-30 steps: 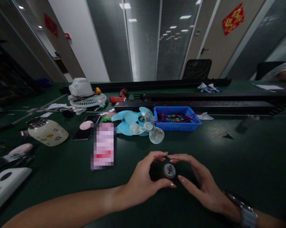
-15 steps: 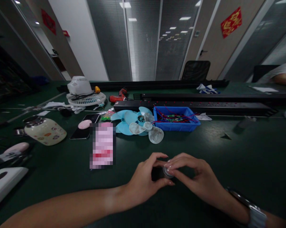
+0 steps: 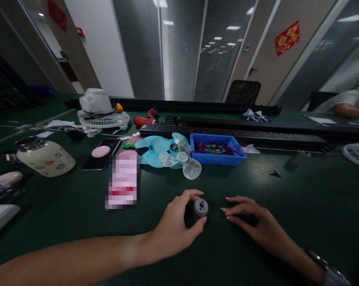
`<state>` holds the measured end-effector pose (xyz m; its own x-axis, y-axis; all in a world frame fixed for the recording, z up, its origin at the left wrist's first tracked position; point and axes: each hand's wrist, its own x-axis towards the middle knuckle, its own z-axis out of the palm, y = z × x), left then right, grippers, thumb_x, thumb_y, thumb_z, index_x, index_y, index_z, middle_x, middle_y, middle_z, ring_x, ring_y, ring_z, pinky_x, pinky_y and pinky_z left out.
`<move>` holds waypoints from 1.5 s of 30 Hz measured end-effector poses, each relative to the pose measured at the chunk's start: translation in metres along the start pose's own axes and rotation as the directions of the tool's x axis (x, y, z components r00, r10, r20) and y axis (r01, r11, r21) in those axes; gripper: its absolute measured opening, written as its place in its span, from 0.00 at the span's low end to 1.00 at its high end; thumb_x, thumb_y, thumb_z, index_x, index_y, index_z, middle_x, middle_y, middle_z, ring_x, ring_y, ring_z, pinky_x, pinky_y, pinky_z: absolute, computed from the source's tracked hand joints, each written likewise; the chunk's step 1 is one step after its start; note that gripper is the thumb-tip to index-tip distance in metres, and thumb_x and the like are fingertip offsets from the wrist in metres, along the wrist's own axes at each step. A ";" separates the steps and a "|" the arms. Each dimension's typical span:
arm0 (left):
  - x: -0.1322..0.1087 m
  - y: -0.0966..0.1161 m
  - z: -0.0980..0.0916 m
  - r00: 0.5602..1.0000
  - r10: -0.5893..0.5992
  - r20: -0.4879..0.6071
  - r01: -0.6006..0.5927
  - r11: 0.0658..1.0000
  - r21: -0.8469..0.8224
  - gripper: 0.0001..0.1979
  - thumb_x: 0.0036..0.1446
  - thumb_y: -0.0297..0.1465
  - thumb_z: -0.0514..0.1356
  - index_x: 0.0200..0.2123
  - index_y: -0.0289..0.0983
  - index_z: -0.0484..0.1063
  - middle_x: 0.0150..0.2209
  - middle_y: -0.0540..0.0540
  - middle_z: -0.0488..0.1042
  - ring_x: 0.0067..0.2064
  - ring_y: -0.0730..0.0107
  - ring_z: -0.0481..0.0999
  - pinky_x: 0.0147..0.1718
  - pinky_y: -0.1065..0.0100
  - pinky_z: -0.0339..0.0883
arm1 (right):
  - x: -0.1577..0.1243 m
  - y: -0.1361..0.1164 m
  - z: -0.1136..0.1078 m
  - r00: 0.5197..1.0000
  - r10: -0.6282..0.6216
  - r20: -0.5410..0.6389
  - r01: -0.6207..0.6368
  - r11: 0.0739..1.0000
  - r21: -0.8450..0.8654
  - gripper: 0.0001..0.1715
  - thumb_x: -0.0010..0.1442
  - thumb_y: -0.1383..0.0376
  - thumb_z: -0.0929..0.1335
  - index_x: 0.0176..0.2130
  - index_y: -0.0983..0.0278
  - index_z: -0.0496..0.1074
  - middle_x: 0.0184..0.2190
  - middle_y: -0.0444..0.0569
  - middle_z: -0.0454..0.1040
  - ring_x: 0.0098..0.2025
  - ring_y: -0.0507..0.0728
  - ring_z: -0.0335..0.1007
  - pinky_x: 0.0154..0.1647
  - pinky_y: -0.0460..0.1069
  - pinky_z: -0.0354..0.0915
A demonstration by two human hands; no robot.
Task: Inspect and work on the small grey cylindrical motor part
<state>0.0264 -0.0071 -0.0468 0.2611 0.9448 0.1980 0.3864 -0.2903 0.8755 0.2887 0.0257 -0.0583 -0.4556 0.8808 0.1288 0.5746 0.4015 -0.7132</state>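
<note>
Behind the chair, glass with blinds reflects lights; to its right, a door bears a red poster; to its left, a white wall; before it, the green surface.

a dark green table carrying a blue bin, light-blue fan blades, cream flask, red drill

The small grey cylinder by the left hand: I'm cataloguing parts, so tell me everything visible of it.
The small grey cylinder is short and metallic-looking, its round, lighter top bearing a dark centre and small dark spots. It stands roughly upright, apparently on the dark green table. The left hand curves around its left side, fingers beside it; whether they grip it, I cannot tell. The right hand is apart from it.
</note>
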 end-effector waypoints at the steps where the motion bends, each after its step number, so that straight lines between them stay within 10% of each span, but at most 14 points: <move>1: 0.000 0.000 -0.001 1.000 0.005 0.006 -0.005 1.000 0.009 0.23 0.54 0.28 0.64 0.53 0.43 0.66 0.48 0.48 0.76 0.48 0.60 0.75 0.48 0.58 0.67 | -0.001 0.002 0.001 1.000 -0.008 0.011 0.008 1.000 -0.012 0.07 0.60 0.59 0.72 0.41 0.54 0.79 0.47 0.48 0.79 0.59 0.65 0.67 0.61 0.66 0.61; 16: 0.002 0.001 -0.004 1.000 0.008 0.028 -0.007 0.999 -0.037 0.20 0.55 0.28 0.64 0.52 0.43 0.71 0.49 0.48 0.77 0.48 0.58 0.74 0.48 0.56 0.66 | 0.038 -0.072 0.005 0.945 -0.294 -0.145 0.316 0.935 0.164 0.09 0.59 0.71 0.71 0.39 0.57 0.76 0.38 0.44 0.81 0.42 0.56 0.78 0.45 0.50 0.74; 45: 0.001 -0.002 -0.001 0.988 0.151 -0.014 -0.150 0.988 0.032 0.20 0.54 0.24 0.64 0.50 0.42 0.70 0.48 0.47 0.78 0.47 0.59 0.76 0.47 0.59 0.66 | 0.042 -0.073 0.026 0.926 -0.329 -0.183 0.360 0.916 0.177 0.09 0.59 0.73 0.70 0.35 0.59 0.76 0.35 0.46 0.80 0.40 0.56 0.78 0.40 0.50 0.75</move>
<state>0.0254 -0.0053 -0.0481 0.3043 0.8922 0.3338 0.3709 -0.4337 0.8212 0.2103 0.0273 -0.0186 -0.4863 0.7301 0.4801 0.2416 0.6404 -0.7291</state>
